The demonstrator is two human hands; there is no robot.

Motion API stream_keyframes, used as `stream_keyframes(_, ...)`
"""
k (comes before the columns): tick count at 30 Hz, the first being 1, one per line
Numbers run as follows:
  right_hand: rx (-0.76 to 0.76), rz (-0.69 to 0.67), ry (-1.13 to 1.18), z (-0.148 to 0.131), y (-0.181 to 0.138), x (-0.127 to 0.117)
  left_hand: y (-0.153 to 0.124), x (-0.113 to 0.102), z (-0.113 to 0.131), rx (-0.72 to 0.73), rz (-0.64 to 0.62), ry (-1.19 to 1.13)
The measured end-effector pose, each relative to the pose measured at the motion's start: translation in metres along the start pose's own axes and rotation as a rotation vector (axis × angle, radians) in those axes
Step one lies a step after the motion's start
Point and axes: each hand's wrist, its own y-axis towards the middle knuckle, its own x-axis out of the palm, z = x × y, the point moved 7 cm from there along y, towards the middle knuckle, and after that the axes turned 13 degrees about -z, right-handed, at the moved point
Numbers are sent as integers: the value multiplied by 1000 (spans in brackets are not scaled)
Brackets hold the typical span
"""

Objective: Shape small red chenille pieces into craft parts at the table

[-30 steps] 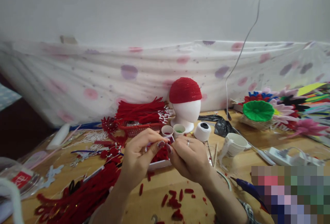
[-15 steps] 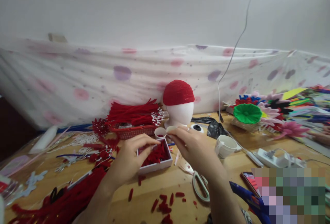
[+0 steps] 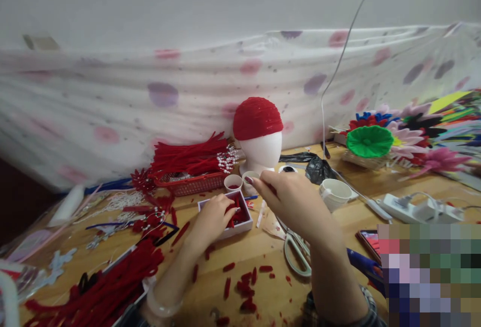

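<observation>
My left hand [image 3: 215, 215] reaches into a small white box [image 3: 243, 224] of short red chenille pieces, its fingers curled among them. My right hand [image 3: 289, 197] hovers just right of the box with thumb and forefinger pinched together near a small white cup [image 3: 249, 179]; what they pinch is too small to name. A second small cup [image 3: 233, 182] with red inside stands beside it. Behind them rises a white foam head [image 3: 261, 151] wearing a red beaded cap [image 3: 257, 117].
A red basket [image 3: 195, 183] of red stems and pearl sprays sits at the back. Scissors [image 3: 297, 254], a white mug [image 3: 334, 193], a power strip [image 3: 417, 210], paper flowers [image 3: 370, 141] and a black bag [image 3: 318, 170] lie right. Loose red bits [image 3: 246, 282] litter the wooden table [image 3: 270, 297].
My hands have parted: the left dropped into the white box, the right moved up and right toward the small cups. The camera view shifted slightly.
</observation>
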Motion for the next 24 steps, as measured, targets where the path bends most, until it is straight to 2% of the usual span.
stream_keyframes(3, -20, -11, 17, 1, 3, 2, 3, 6, -2, -10, -2, -23)
stream_keyframes(5, -33, -5, 45, 1, 4, 3, 3, 0, -4, -4, 47, -134)
stream_keyframes(9, -59, -39, 134, 1, 6, 10, -7, -26, -12, -36, 262, -578)
stream_keyframes(13, -99, -79, 297, -2, 15, 21, -26, -45, -14, -73, 424, -1011)
stream_keyframes(15, -113, -92, 451, -3, 21, 27, -36, -55, -9, -46, 495, -1075)
stream_keyframes(18, -179, -212, 747, -11, 30, 43, -46, -68, 0, 38, 559, -1084)
stream_keyframes(21, -230, -355, 1059, -21, 33, 56, -50, -72, 8, 94, 559, -1088)
stream_keyframes(24, -168, -447, 1297, -23, 33, 67, -52, -73, 13, 124, 546, -1063)
